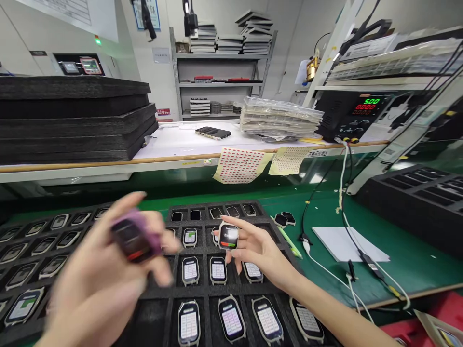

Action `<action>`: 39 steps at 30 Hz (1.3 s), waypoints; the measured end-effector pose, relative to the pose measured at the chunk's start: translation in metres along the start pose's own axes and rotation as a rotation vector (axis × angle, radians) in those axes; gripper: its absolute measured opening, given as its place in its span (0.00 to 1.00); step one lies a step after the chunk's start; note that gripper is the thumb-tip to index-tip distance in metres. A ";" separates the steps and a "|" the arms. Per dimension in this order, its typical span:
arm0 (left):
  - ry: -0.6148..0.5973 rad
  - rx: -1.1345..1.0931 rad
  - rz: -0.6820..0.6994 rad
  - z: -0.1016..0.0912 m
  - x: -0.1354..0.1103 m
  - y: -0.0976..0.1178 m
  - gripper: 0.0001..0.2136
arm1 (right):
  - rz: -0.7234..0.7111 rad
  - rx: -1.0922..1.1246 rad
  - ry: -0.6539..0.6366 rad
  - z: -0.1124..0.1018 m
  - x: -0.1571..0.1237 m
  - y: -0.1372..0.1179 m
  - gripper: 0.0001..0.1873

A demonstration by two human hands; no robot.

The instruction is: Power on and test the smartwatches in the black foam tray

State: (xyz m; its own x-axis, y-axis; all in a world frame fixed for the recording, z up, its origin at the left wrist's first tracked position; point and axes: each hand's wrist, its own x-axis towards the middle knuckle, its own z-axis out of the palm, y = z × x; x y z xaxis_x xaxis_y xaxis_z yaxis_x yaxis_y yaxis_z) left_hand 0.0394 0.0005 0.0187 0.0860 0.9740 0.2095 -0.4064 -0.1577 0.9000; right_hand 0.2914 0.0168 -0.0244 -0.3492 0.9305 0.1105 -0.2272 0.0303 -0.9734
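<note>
In the head view my left hand point(104, 270), smeared by motion, is closed around a smartwatch point(130, 238) with a purple edge and a dark screen showing some red. My right hand point(258, 246) grips a silver smartwatch point(228, 236) by its sides; its screen is lit with a red and green bar. Both watches are above a black foam tray point(208, 250) with compartments. Silver watches with lit list screens, such as one watch point(231, 318), lie in many of them. A second foam tray point(39, 224) of watches is at the left, partly hidden by my left hand.
Two watch faces point(284, 219) and a green pen point(291, 243) lie right of the tray. White paper point(349, 244) and cables point(369, 262) are further right. Behind stand a foam stack point(72, 120), a phone point(213, 133), plastic trays point(278, 118) and a power supply point(356, 115).
</note>
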 end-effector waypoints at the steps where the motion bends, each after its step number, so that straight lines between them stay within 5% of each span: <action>1: -0.057 -0.016 -0.054 0.008 0.009 -0.004 0.26 | 0.002 -0.002 -0.004 0.000 0.000 0.000 0.32; 5: -0.234 -0.042 -0.287 0.024 0.036 -0.039 0.22 | -0.017 -0.027 0.027 0.000 0.000 0.001 0.30; 11: -0.341 -0.110 -0.315 0.015 0.038 -0.080 0.27 | -0.032 -0.073 0.056 0.000 0.000 0.003 0.28; 20: -0.369 -0.102 -0.238 0.016 0.037 -0.084 0.28 | -0.030 -0.034 0.062 -0.003 0.000 0.001 0.28; 29: -0.414 -0.118 -0.245 0.015 0.034 -0.087 0.26 | -0.017 -0.164 0.232 -0.002 0.000 0.002 0.18; 39: -0.346 -0.057 -0.245 0.016 0.033 -0.087 0.21 | -0.047 -0.035 0.142 -0.004 -0.002 0.002 0.21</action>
State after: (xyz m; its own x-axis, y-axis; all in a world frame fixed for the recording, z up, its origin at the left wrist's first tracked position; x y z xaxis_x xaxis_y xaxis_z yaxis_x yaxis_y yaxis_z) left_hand 0.0919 0.0437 -0.0463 0.4821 0.8683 0.1168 -0.3852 0.0903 0.9184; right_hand 0.2958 0.0161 -0.0270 -0.2065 0.9700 0.1285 -0.2078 0.0849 -0.9745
